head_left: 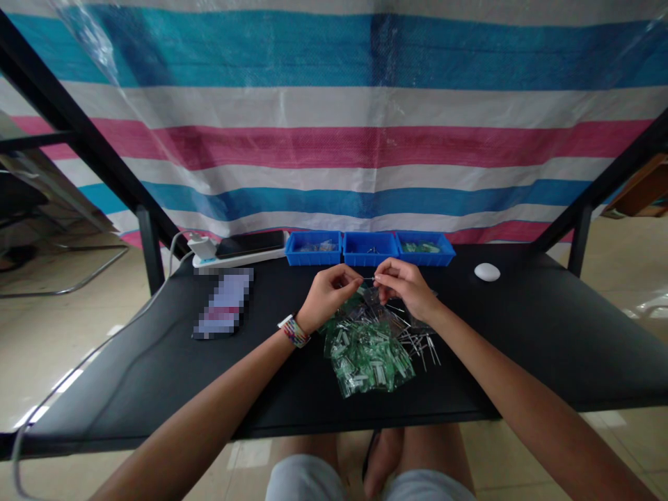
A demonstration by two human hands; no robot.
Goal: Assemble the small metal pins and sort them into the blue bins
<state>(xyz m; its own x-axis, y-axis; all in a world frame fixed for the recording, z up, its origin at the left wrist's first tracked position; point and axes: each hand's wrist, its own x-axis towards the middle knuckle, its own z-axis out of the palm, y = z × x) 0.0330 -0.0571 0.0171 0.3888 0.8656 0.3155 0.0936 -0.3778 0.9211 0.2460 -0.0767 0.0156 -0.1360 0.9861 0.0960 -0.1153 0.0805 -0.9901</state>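
Pinched at both ends: thin pin (368, 280), left hand (328, 296) and right hand (408, 289) closed on it, centre frame, held just over green pile (368, 358). Loose pins (424, 344) fanned right of pile. Three bins (370, 249) close behind hands, along far edge. Puck (487, 272) upper right, well apart. Card (224, 306) left. Wide stretch of table (547, 334) lower right; front edge near pile.

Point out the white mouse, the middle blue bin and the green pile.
white mouse (487, 272), head view, top shell
middle blue bin (370, 260), head view, front wall
green pile (365, 358), head view, centre
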